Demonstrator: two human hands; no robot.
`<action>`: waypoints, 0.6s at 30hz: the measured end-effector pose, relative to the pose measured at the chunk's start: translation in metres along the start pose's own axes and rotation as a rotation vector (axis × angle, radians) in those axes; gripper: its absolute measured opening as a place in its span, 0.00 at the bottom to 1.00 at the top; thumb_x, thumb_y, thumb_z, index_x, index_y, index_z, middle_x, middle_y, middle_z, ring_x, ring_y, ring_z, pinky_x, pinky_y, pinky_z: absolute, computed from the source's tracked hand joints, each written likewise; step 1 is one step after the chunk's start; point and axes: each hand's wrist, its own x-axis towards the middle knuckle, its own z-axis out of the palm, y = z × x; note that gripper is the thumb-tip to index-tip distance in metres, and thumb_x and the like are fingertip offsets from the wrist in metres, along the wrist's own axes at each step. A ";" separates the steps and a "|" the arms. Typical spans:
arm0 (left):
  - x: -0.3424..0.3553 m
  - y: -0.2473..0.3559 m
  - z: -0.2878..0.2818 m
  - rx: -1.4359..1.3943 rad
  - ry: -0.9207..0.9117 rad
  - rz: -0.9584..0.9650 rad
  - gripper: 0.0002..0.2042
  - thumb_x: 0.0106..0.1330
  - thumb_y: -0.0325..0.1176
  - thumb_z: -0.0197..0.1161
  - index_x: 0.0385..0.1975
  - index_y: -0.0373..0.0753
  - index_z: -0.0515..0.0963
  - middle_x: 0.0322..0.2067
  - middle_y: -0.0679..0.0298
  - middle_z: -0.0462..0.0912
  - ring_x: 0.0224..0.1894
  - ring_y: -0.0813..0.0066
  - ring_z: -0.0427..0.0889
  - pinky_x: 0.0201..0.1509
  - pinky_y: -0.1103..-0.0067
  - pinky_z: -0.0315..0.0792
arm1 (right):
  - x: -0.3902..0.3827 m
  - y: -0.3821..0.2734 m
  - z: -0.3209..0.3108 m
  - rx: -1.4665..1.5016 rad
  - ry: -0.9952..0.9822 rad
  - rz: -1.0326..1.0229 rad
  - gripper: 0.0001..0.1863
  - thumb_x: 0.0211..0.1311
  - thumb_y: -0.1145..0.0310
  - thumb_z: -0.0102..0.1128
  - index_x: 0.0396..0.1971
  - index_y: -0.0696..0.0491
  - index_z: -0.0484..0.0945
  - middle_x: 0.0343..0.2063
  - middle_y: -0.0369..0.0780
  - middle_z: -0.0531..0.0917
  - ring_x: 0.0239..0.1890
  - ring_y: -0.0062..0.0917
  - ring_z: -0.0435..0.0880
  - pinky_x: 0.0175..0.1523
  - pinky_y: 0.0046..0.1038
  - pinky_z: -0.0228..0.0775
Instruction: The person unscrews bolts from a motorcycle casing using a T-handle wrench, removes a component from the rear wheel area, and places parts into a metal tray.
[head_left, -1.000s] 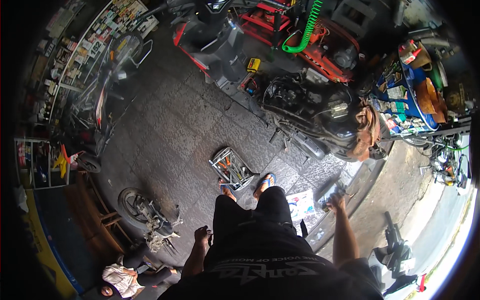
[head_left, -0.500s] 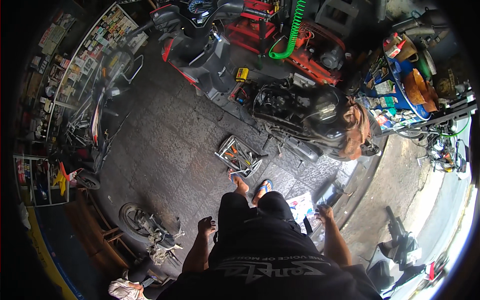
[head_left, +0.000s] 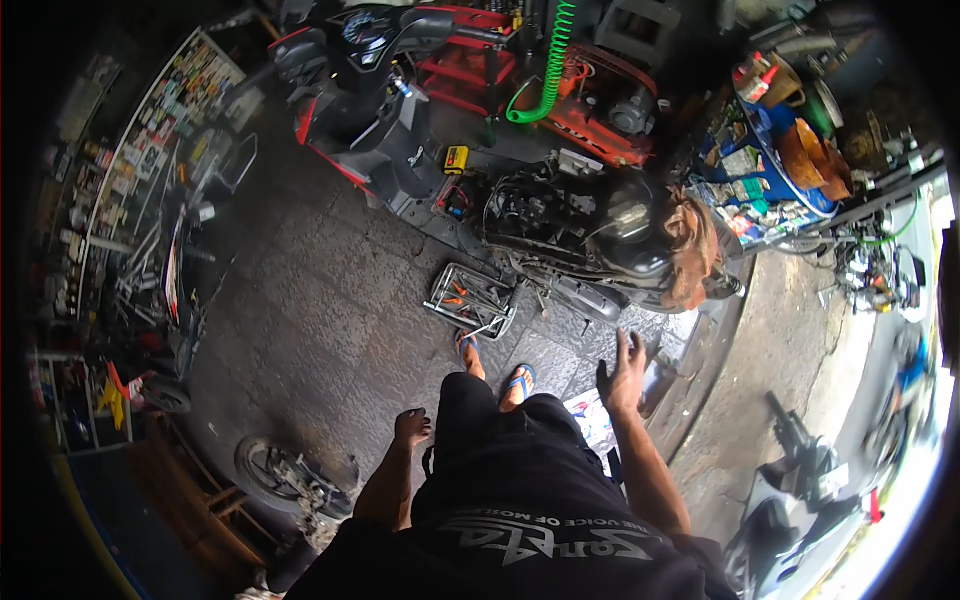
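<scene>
My right hand [head_left: 628, 368] is out in front, fingers spread wide and holding nothing, hovering just short of the black motorcycle [head_left: 590, 235] stripped down on the stone floor [head_left: 300, 300]. My left hand [head_left: 411, 426] hangs by my hip, fingers loosely curled and empty. A wire tool tray [head_left: 472, 298] sits on the floor just ahead of my blue sandals [head_left: 520, 380].

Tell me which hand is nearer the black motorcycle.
Right. The right hand reaches forward with fingers spread, just below the black motorcycle. The left hand hangs by the hip, farther back and off to the left of it.
</scene>
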 end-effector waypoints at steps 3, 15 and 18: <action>0.004 0.036 0.024 0.330 0.086 0.099 0.08 0.65 0.37 0.57 0.32 0.39 0.70 0.21 0.67 0.71 0.17 0.77 0.68 0.20 0.74 0.66 | 0.006 -0.048 0.004 0.070 0.069 -0.088 0.45 0.48 0.75 0.68 0.68 0.47 0.58 0.65 0.53 0.58 0.60 0.48 0.67 0.64 0.41 0.63; 0.022 0.196 -0.002 0.731 0.082 0.170 0.13 0.68 0.41 0.55 0.44 0.39 0.76 0.32 0.64 0.81 0.28 0.74 0.80 0.32 0.75 0.77 | -0.028 -0.051 0.049 0.059 0.446 0.418 0.50 0.45 0.74 0.66 0.70 0.54 0.50 0.66 0.59 0.55 0.65 0.54 0.58 0.69 0.42 0.54; 0.022 0.228 -0.007 0.767 0.092 0.184 0.13 0.68 0.41 0.55 0.45 0.39 0.75 0.33 0.64 0.81 0.29 0.75 0.80 0.33 0.75 0.77 | -0.071 -0.023 0.073 -0.057 0.329 0.682 0.53 0.45 0.72 0.68 0.71 0.53 0.46 0.67 0.56 0.54 0.66 0.52 0.58 0.69 0.43 0.53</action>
